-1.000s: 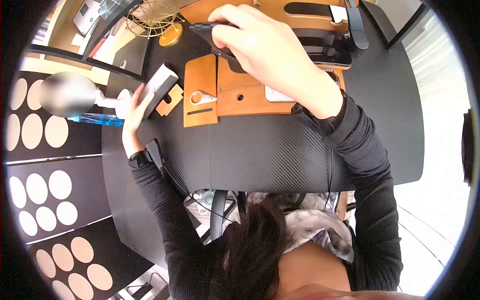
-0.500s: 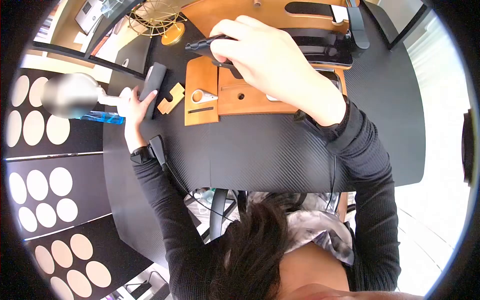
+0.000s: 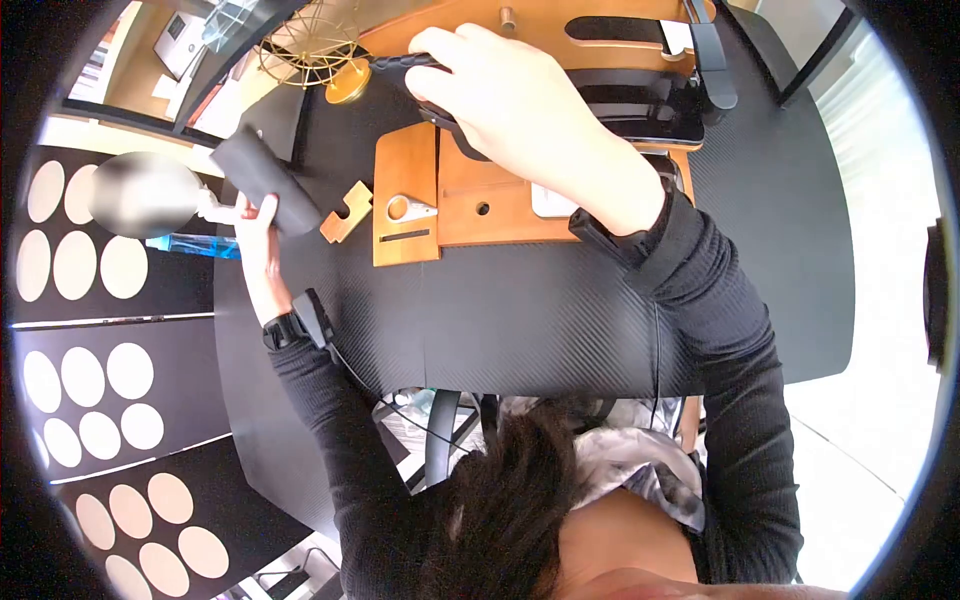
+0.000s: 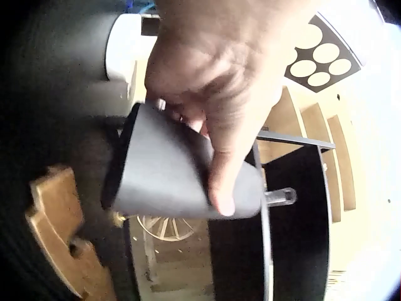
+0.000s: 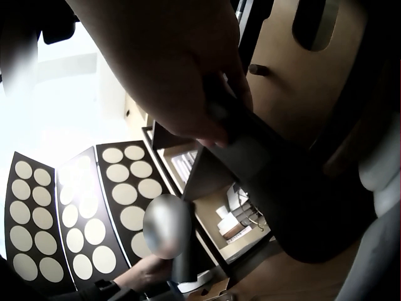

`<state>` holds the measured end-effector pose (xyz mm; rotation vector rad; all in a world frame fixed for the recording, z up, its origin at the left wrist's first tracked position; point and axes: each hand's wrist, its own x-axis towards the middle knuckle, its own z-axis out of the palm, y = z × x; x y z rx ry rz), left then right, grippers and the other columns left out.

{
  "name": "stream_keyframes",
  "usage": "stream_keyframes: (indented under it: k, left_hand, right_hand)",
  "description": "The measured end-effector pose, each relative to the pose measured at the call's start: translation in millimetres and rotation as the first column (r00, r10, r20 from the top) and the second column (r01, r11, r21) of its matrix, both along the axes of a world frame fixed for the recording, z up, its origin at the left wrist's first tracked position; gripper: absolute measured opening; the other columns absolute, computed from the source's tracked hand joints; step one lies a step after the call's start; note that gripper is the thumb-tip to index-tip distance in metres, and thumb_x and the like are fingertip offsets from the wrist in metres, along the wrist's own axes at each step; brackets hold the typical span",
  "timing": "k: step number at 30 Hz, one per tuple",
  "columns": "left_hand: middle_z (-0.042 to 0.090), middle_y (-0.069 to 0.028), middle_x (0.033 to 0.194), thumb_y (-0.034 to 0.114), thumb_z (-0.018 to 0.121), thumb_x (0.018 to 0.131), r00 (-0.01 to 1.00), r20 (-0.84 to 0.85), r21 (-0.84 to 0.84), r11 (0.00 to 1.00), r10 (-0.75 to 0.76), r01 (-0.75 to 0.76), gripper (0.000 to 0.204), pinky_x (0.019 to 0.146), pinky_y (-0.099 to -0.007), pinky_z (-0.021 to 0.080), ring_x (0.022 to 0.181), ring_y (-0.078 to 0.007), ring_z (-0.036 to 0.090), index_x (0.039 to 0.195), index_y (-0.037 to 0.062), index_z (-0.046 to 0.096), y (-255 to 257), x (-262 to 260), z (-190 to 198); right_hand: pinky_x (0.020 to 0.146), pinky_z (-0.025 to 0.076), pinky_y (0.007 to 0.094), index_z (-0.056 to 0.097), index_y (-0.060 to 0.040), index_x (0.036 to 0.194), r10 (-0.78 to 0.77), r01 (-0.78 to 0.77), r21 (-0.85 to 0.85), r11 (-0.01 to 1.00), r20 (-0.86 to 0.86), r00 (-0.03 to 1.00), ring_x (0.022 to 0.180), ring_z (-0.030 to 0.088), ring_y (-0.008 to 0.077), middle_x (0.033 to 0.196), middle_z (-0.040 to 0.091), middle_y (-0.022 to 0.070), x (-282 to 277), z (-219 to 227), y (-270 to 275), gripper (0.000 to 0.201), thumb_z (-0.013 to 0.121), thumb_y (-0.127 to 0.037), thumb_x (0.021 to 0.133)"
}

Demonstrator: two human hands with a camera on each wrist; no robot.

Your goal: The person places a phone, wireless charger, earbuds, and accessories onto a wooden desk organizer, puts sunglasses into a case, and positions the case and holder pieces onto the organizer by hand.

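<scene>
At the left of the desk, the left hand (image 3: pixel 258 240) grips a dark grey case (image 3: pixel 268 180). In the left wrist view the thumb lies along the face of this case (image 4: pixel 169 169), the other fingers mostly hidden behind it. The right hand (image 3: pixel 510 95) pinches a black object (image 3: pixel 408 62) above the wooden desk organizer (image 3: pixel 480 190). The right wrist view shows the fingers of that hand (image 5: pixel 188 81) around one end of a dark, flat object (image 5: pixel 294 194), too dark to identify.
A small notched wooden block (image 3: pixel 346 212) lies between the case and the organizer. A gold wire ornament (image 3: pixel 347 82) stands behind. At the left are a round-headed white stand (image 3: pixel 245 205), partly hidden, a blue item (image 3: pixel 200 245) and dark panels with pale circles (image 3: pixel 75 265).
The left hand has turned the case, its far end swinging left and its near end staying near the wooden block. The black object in the right hand has tilted and moved up slightly.
</scene>
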<state>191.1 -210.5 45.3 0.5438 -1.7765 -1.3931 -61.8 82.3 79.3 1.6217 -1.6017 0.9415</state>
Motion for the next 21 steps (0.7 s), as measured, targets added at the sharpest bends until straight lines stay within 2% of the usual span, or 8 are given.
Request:
stream_keyframes:
  k: [2, 4, 7, 8, 10, 13, 19, 21]
  left_hand:
    - [0.063, -0.0074, 0.106, 0.000, 0.065, 0.077, 0.990, -0.098, -0.007, 0.995, -0.104, 0.103, 0.036, 0.077, -0.0277, 0.050, 0.091, -0.0138, 0.060, 0.111, 0.0026, 0.057, 17, -10, -1]
    - [0.068, -0.0094, 0.093, -0.002, 0.069, 0.065, 0.917, 0.355, -0.358, 0.933, 0.180, -0.045, 0.040, 0.077, -0.0272, 0.051, 0.084, -0.0132, 0.063, 0.104, -0.0007, 0.059, 74, -41, 20]
    - [0.071, -0.0082, 0.087, 0.003, 0.085, 0.056, 0.876, 0.322, -0.110, 0.905, -0.358, 0.410, 0.046, 0.071, -0.0272, 0.053, 0.077, -0.0141, 0.065, 0.097, -0.0016, 0.065, 142, -94, 25]
    - [0.071, -0.0062, 0.091, 0.007, 0.090, 0.057, 0.882, 0.415, -0.159, 0.937, -0.223, 0.312, 0.054, 0.074, -0.0284, 0.053, 0.077, -0.0140, 0.065, 0.104, -0.0004, 0.064, 149, -105, 12]
    - [0.070, -0.0044, 0.095, 0.009, 0.090, 0.061, 0.903, 0.364, -0.425, 0.821, -0.229, 0.380, 0.059, 0.080, -0.0279, 0.052, 0.085, -0.0128, 0.064, 0.111, -0.0004, 0.061, 166, -125, -1]
    - [0.065, -0.0061, 0.113, 0.003, 0.087, 0.065, 0.895, 0.089, 0.109, 0.897, -0.438, 0.428, 0.067, 0.092, -0.0271, 0.046, 0.105, -0.0123, 0.058, 0.122, -0.0007, 0.053, 163, -140, -13]
    - [0.058, -0.0083, 0.117, 0.012, 0.077, 0.076, 0.830, 0.522, -0.246, 0.897, -0.197, 0.367, 0.049, 0.090, -0.0301, 0.045, 0.106, -0.0166, 0.055, 0.120, 0.0035, 0.055, 157, -117, 20]
    - [0.056, -0.0084, 0.118, 0.013, 0.075, 0.077, 0.874, 0.402, -0.520, 0.717, -0.274, 0.464, 0.051, 0.088, -0.0315, 0.045, 0.102, -0.0187, 0.054, 0.123, 0.0046, 0.056, 132, -105, 19]
  right_hand:
    - [0.076, 0.051, 0.0333, 0.059, -0.0060, 0.095, -0.016, 0.016, -0.016, 1.000, -0.019, 1.000, 0.092, 0.056, 0.0228, 0.096, 0.055, 0.0064, -3, 0, -3, 0.019, 0.059, -0.007, 0.076]
    - [0.081, 0.049, 0.0337, 0.060, -0.0068, 0.095, -0.059, 0.055, -0.063, 0.996, -0.060, 0.996, 0.097, 0.056, 0.0219, 0.100, 0.057, 0.0053, -7, 0, -5, 0.021, 0.063, -0.011, 0.074]
    - [0.086, 0.047, 0.0347, 0.062, -0.0073, 0.095, -0.098, 0.075, -0.159, 0.984, -0.145, 0.984, 0.103, 0.056, 0.0216, 0.104, 0.058, 0.0046, -19, 2, -4, 0.024, 0.067, -0.016, 0.073]
    - [0.093, 0.043, 0.0409, 0.060, -0.0002, 0.093, 0.129, -0.137, -0.324, 0.936, -0.046, 0.991, 0.111, 0.053, 0.0323, 0.114, 0.057, 0.0157, -21, 10, -7, 0.016, 0.059, -0.002, 0.078]
    - [0.103, 0.035, 0.0443, 0.063, -0.0004, 0.097, 0.080, -0.073, -0.147, 0.986, 0.045, 0.996, 0.125, 0.044, 0.0323, 0.127, 0.054, 0.0160, -17, 30, 16, 0.021, 0.059, -0.007, 0.078]
    - [0.089, 0.045, 0.0348, 0.064, -0.0079, 0.095, 0.268, -0.262, -0.063, 0.963, 0.140, 0.953, 0.107, 0.054, 0.0203, 0.107, 0.059, 0.0046, -12, 27, 23, 0.026, 0.070, -0.019, 0.072]
    - [0.087, 0.046, 0.0334, 0.063, -0.0090, 0.097, 0.164, -0.159, 0.072, 0.985, -0.061, 0.985, 0.106, 0.053, 0.0197, 0.107, 0.057, 0.0049, 3, 3, 12, 0.024, 0.067, -0.015, 0.074]
    - [0.092, 0.043, 0.0354, 0.064, -0.0094, 0.093, 0.096, -0.087, 0.089, 0.992, -0.105, 0.990, 0.109, 0.052, 0.0204, 0.109, 0.057, 0.0050, 0, 1, 10, 0.018, 0.062, -0.012, 0.075]
